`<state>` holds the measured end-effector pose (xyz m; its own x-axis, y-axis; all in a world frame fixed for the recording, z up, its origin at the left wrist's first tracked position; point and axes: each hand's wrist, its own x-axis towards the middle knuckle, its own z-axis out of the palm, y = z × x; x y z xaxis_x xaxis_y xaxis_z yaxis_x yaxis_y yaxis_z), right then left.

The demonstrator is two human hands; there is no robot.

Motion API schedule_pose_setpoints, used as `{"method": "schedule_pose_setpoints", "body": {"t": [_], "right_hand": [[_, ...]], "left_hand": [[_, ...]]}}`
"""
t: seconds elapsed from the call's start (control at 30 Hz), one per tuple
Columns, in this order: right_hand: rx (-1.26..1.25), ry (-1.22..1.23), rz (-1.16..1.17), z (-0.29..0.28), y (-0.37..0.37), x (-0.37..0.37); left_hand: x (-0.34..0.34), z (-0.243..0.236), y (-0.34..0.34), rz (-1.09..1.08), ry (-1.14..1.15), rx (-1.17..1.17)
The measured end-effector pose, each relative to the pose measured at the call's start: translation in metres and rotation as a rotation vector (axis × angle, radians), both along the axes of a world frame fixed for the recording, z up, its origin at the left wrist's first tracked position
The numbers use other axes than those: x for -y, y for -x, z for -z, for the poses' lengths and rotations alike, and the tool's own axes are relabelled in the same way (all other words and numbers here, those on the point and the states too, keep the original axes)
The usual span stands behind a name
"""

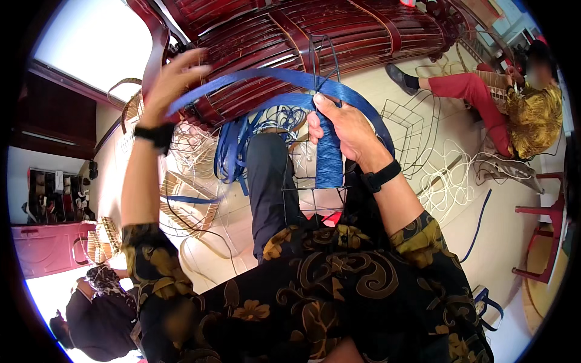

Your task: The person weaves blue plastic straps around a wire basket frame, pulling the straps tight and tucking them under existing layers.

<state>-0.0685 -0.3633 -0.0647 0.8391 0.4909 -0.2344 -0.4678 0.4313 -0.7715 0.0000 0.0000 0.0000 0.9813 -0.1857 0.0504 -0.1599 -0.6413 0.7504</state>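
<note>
Right hand (pixel 345 124) we have clenched round the blue-wrapped section (pixel 328 157) of an upright wire frame, thumb uppermost. Left hand (pixel 172 81) is raised out to the left, fingers apart and motion-blurred; a blue strip (pixel 260 74) ends up beside its palm, but we can't tell whether it's gripped.

Biggest first: dark red slatted bench (pixel 254 48) across the top. Next, at right, we get a seated co-worker (pixel 535 115), gold patterned shirt, red trousers. The wire frame (pixel 313 63) stands in front of the wearer's lap, beside the dark-trousered knee (pixel 266 175). Another bare wire frame (pixel 411 124) is on the floor to its right, loose white cord (pixel 448 181) tangled near it. Blue loops (pixel 229 151) hang left of the knee. The strip arcs over past the frame and bends down by the right wrist. Smallest we note: black wristband (pixel 381 176) there.
</note>
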Motion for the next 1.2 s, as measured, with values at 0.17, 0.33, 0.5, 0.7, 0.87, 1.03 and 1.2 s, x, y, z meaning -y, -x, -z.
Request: {"method": "schedule_pose_setpoints", "body": {"t": [0.17,0.33,0.5,0.7,0.87,1.03,1.2], "right_hand": [[0.017,0.032,0.055,-0.007,0.005,0.003],[0.058,0.069,0.045,-0.006,0.003,0.002],[0.054,0.052,0.027,-0.003,0.001,0.007],[0.073,0.032,0.025,-0.005,0.003,0.004],[0.085,0.042,0.015,-0.008,0.003,0.0],[0.072,0.074,0.047,-0.009,0.006,0.001],[0.028,0.104,0.07,-0.008,0.007,0.003]], "left_hand": [[0.166,0.013,-0.024,0.728,0.249,-0.285],[0.122,0.029,-0.042,0.71,0.227,-0.317],[-0.146,0.057,-0.005,-0.211,-0.107,-0.197],[-0.316,0.012,0.102,-1.739,-0.545,-0.019],[-0.13,-0.007,0.008,-0.655,-0.144,0.199],[0.114,0.01,-0.014,0.499,0.238,-0.115],[0.159,0.025,-0.029,0.685,0.241,-0.266]]}}
